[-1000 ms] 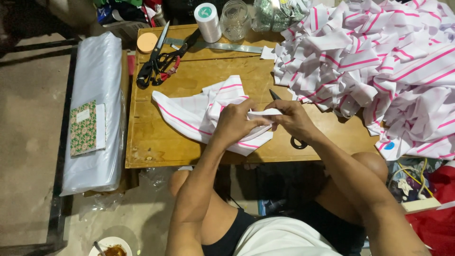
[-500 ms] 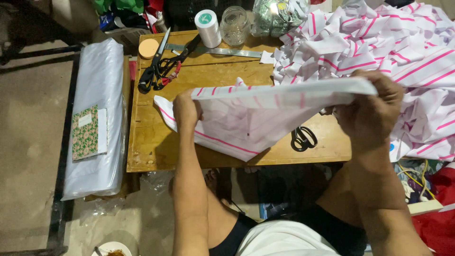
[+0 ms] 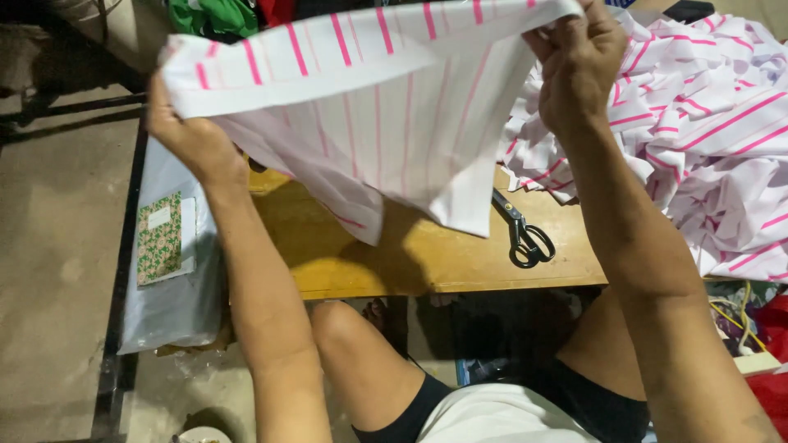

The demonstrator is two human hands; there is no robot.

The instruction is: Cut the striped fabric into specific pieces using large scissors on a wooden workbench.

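Observation:
A white cloth piece with pink stripes (image 3: 386, 107) is stretched out in the air above the wooden table (image 3: 427, 254). My left hand (image 3: 185, 135) grips its left corner, my right hand (image 3: 579, 70) grips its right corner high up. The cloth hangs down in a point and hides most of the table's far side. Black scissors (image 3: 521, 234) lie on the table below the cloth, closer to my right arm.
A large heap of the same pink-striped white cloth (image 3: 706, 139) fills the table's right side. A grey plastic-wrapped bundle (image 3: 176, 295) with a green floral notebook (image 3: 158, 238) on it lies left of the table. Green fabric (image 3: 213, 15) shows at the top.
Both hands have lifted the cloth off the table, spread it wide and raised it higher toward the camera. It now covers the tools at the table's far side.

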